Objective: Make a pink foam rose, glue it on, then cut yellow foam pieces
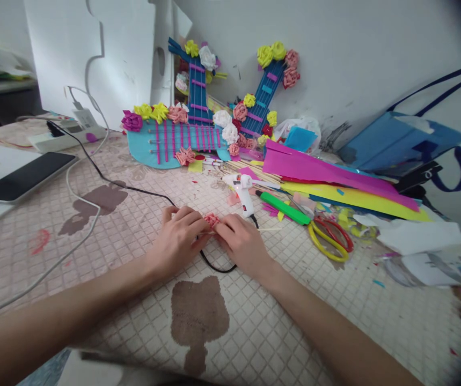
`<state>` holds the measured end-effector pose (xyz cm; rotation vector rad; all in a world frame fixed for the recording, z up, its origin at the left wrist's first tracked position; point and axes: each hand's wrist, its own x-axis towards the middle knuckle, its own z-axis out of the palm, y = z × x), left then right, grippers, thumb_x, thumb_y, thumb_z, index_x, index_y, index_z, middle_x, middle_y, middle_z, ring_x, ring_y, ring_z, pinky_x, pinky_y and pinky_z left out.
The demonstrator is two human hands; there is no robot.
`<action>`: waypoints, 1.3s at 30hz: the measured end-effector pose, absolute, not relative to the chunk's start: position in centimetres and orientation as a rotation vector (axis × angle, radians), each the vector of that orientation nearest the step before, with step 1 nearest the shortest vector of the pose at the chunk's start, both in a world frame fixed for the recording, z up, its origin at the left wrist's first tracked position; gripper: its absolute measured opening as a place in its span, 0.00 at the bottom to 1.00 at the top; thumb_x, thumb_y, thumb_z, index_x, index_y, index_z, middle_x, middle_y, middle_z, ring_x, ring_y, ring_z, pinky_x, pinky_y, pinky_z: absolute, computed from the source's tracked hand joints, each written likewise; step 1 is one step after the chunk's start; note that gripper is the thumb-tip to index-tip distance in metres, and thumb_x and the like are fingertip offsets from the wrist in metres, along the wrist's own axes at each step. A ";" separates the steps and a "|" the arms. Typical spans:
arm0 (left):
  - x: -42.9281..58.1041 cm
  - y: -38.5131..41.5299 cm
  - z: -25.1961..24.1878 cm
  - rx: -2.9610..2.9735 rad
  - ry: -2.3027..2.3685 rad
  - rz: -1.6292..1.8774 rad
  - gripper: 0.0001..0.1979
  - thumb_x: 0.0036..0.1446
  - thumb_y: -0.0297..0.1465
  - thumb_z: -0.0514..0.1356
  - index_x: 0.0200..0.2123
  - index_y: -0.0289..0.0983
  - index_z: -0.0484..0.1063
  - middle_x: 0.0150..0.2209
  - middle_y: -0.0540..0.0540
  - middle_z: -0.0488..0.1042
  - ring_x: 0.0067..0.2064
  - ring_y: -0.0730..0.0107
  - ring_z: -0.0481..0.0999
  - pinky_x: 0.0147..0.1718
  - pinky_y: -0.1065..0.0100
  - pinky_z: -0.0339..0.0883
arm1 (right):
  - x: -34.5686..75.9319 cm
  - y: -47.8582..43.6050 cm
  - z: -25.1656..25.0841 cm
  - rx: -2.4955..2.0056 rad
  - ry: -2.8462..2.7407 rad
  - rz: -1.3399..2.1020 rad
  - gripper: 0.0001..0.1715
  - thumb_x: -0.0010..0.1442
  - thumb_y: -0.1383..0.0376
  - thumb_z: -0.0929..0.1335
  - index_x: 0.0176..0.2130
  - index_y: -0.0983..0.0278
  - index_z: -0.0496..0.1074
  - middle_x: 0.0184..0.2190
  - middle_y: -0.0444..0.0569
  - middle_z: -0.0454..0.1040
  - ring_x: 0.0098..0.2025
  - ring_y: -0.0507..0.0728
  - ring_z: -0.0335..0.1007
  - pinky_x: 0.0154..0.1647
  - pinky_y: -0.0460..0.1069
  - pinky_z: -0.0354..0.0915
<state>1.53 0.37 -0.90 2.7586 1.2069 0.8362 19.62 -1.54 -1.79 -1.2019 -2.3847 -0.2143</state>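
Observation:
Both my hands rest on the quilted pink table cover, fingers pinched around a small pink paper rose (211, 219). My left hand (180, 236) grips it from the left, my right hand (241, 242) from the right. A thin wooden stick (268, 229) pokes out to the right of the rose. A black cable (214, 266) loops under my hands. Just beyond my right hand lies a white glue gun (243, 192).
Blue paper guitars (174, 139) decorated with paper roses stand at the back. Magenta and yellow paper sheets (327, 177), a green cutter (284, 208) and yellow-red scissors (330, 236) lie right. A phone (23, 176) and power strip (67, 136) sit left. A blue bag (403, 139) leans on the wall.

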 end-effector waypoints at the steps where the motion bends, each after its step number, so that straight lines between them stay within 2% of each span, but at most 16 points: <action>1: 1.5 0.3 -0.9 2.755 1.208 0.824 0.05 0.59 0.30 0.56 0.31 0.39 0.70 0.32 0.49 0.73 0.39 0.64 0.68 0.42 0.57 0.51 | 19.6 -1.6 -1.8 -1.200 -2.384 -0.203 0.10 0.63 0.70 0.60 0.35 0.65 0.69 0.35 0.50 0.69 0.37 0.55 0.63 0.36 0.50 0.62; 8: 1.3 0.1 -0.9 2.740 1.193 0.811 0.07 0.60 0.32 0.54 0.32 0.39 0.70 0.32 0.48 0.73 0.39 0.64 0.67 0.41 0.57 0.52 | 19.7 -1.6 -2.0 -1.188 -2.373 -0.123 0.10 0.63 0.69 0.60 0.36 0.64 0.69 0.36 0.50 0.69 0.39 0.56 0.64 0.38 0.50 0.63; 13: 1.6 0.1 -1.2 2.701 1.176 0.857 0.05 0.61 0.30 0.53 0.34 0.37 0.67 0.33 0.48 0.73 0.39 0.66 0.67 0.40 0.60 0.55 | 19.7 -1.6 -2.0 -1.188 -2.383 -0.088 0.09 0.63 0.70 0.61 0.37 0.65 0.69 0.37 0.51 0.69 0.40 0.56 0.65 0.40 0.51 0.64; 21: 1.1 0.3 -1.1 2.858 1.086 0.929 0.07 0.61 0.30 0.54 0.37 0.41 0.72 0.34 0.49 0.75 0.40 0.66 0.69 0.42 0.60 0.55 | 19.8 -1.6 -2.3 -1.178 -2.338 -0.049 0.08 0.63 0.70 0.61 0.37 0.65 0.69 0.37 0.52 0.70 0.40 0.56 0.66 0.40 0.50 0.65; 26: 1.1 0.0 -0.9 2.903 1.094 0.850 0.08 0.62 0.30 0.53 0.35 0.39 0.72 0.34 0.48 0.74 0.39 0.66 0.69 0.42 0.59 0.55 | 19.7 -1.7 -2.1 -1.166 -2.324 -0.093 0.11 0.64 0.69 0.59 0.40 0.65 0.69 0.38 0.52 0.70 0.40 0.55 0.66 0.39 0.50 0.65; 31: 1.3 -0.1 -0.8 2.883 1.119 0.828 0.09 0.62 0.31 0.52 0.34 0.39 0.72 0.34 0.48 0.74 0.39 0.65 0.68 0.41 0.58 0.55 | 19.7 -1.8 -1.9 -1.139 -2.387 -0.156 0.12 0.64 0.69 0.59 0.36 0.65 0.70 0.37 0.52 0.70 0.39 0.56 0.65 0.38 0.51 0.65; 39: 1.4 -0.1 -0.9 2.881 1.150 0.799 0.07 0.60 0.31 0.54 0.32 0.38 0.71 0.33 0.47 0.73 0.40 0.63 0.68 0.40 0.58 0.55 | 19.7 -1.8 -2.0 -1.139 -2.444 -0.156 0.13 0.65 0.69 0.57 0.40 0.65 0.70 0.40 0.53 0.71 0.43 0.58 0.64 0.40 0.53 0.65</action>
